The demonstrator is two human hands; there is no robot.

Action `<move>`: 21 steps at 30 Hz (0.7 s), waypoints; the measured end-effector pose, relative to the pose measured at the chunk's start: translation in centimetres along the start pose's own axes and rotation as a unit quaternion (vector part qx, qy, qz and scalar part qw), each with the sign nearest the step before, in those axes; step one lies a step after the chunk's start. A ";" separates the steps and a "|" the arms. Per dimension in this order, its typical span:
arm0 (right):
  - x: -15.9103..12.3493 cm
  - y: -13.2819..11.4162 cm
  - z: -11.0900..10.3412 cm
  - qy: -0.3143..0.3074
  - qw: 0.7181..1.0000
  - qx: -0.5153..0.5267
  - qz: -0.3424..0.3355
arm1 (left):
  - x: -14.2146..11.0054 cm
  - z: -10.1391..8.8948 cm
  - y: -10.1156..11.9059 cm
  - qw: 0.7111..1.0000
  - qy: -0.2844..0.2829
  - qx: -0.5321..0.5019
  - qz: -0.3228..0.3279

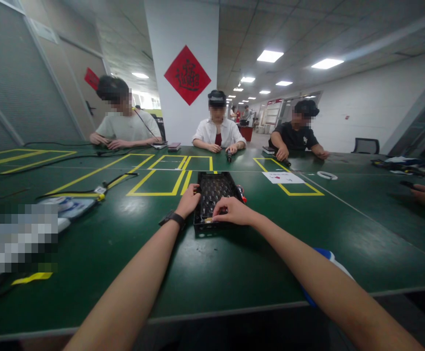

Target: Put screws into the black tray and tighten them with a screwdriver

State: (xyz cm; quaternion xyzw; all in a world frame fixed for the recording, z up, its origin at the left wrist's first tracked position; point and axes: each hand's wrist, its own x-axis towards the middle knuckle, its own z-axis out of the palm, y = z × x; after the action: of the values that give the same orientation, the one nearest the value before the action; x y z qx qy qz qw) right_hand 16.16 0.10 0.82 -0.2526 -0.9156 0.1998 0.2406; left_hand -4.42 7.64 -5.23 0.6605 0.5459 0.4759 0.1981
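Note:
A black open-topped case [198, 225] with a patterned inside sits on the green table in front of me. My left hand [190, 201] grips its left wall, thumb and fingers over the rim. At the near end of the case, my right hand [233, 212] reaches in from the right with its fingers pinched together. By those fingertips lies a small tan piece [208, 220] along the near wall. Whatever sits between the fingertips is too small to make out. Partly behind the case's right side is a red and silver item [241, 192].
Yellow tape outlines mark the green table [124, 273]. A white sheet [283, 178] and a white ring [327, 175] lie farther right. Cables and a bagged item [76, 207] are on the left. A blue and white object [331, 258] is under my right forearm. Several people sit around.

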 end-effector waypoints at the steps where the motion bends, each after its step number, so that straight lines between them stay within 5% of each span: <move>1: 0.0 0.0 0.0 -0.001 1.000 0.000 0.000 | 0.0 0.0 0.0 1.000 0.000 -0.001 0.000; 21: -0.1 0.2 -0.2 -0.027 1.000 -0.004 -0.014 | 0.1 0.1 -0.4 1.000 -0.005 0.000 0.002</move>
State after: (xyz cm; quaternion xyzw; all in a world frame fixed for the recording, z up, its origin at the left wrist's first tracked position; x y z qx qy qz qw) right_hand 16.36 0.24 0.84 -0.2348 -0.9262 0.1994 0.2173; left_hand -4.54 7.87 -5.53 0.6636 0.5436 0.4734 0.2000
